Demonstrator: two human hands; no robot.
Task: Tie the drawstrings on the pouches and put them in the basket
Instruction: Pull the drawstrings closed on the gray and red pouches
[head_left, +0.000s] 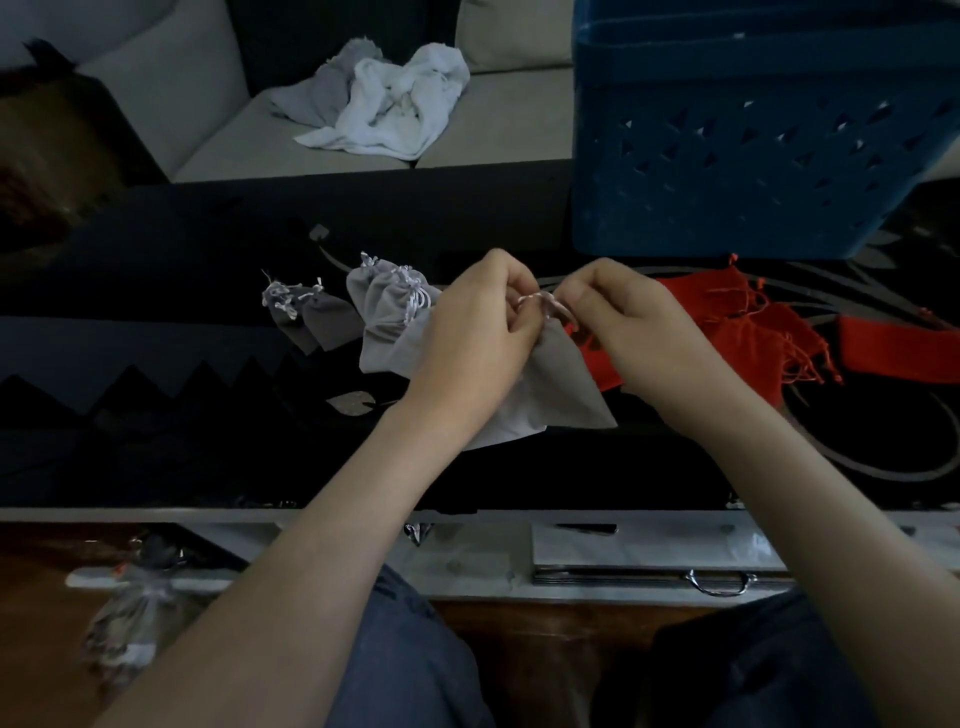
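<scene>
While the knot is judged not yet drawn tight, pouch position: the grey pouch (563, 387) is held between both hands over the counter (156, 322), gathered neck uppermost at the fingertips; whether its lower edge touches the counter cannot be told
Long axis: it runs from the neck down and toward the person, leaning slightly right, with the cloth fanned out below
Left grip (478, 317): closed, fingers curled, with the drawstring (540, 300) pinched at the neck from the left
Right grip (618, 322): closed likewise, with the other run of the drawstring pinched from the right; a small loop is seen in the gap between the two
Nearer hand: neither, since the neck is met equally from both sides
Way to the basket: the blue basket (727, 171) stands beyond and to the right, so it is judged closer to the right grip
Drawstring: a thin, pale, smooth cord, limp enough to curl
Pouch cloth: soft, matt and slack, creased where it is gathered and flat lower down
Basket: hard plastic with straight walls pierced by triangular holes; its inside is hidden
Tied pouches (384, 306): grey, necks bunched and knotted, laid just left of the left grip
Red pouches (737, 332): flat, with loose red cords, partly under the right grip and judged untied
Counter surface: dark and glossy, marked with a pale leaf pattern
</scene>
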